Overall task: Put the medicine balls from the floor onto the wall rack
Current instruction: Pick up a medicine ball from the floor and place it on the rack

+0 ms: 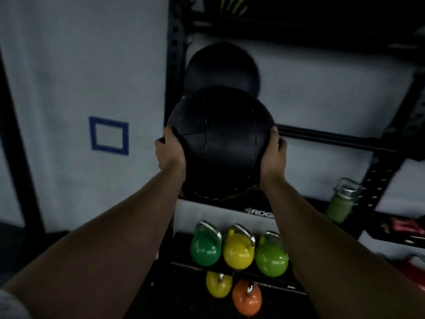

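I hold a large black medicine ball (pixel 220 137) with stitched seams out in front of me at arm's length. My left hand (pixel 169 153) presses its left side and my right hand (pixel 273 155) presses its right side. The ball is in front of the black wall rack (pixel 333 139), at the level of a horizontal rail. A second black medicine ball (pixel 222 66) sits on the rack just above and behind it. Another dark ball (pixel 218 192) shows partly below the held one.
Green, yellow and orange kettlebells (pixel 238 249) stand on the rack's low shelves below my arms. A green water bottle (pixel 340 203) stands on a shelf at the right. The rack's perforated upright (pixel 174 54) rises at the left. A blue tape square (pixel 109 135) marks the wall.
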The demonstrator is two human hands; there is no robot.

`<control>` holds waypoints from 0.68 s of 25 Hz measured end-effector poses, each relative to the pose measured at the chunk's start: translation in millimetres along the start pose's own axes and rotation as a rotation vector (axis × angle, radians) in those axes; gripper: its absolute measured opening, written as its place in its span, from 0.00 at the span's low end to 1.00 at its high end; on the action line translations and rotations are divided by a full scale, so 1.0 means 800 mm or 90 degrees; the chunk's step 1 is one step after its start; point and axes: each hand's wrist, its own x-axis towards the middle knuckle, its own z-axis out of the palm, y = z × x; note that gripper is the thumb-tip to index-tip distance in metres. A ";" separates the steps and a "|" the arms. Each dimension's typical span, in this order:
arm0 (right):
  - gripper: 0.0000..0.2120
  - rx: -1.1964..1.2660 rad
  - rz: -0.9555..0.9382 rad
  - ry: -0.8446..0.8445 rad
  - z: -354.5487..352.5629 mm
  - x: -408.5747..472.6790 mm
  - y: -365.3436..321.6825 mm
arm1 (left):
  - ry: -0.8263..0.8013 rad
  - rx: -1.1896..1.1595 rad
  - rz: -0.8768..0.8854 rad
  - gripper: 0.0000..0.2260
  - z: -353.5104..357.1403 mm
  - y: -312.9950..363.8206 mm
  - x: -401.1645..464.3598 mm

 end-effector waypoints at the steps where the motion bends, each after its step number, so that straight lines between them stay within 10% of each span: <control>1: 0.32 0.020 -0.023 0.024 -0.023 0.003 -0.033 | -0.033 -0.012 0.023 0.29 0.025 0.023 -0.021; 17: 0.28 0.125 -0.124 0.062 -0.199 0.220 -0.128 | -0.145 -0.096 0.119 0.26 0.324 0.053 -0.110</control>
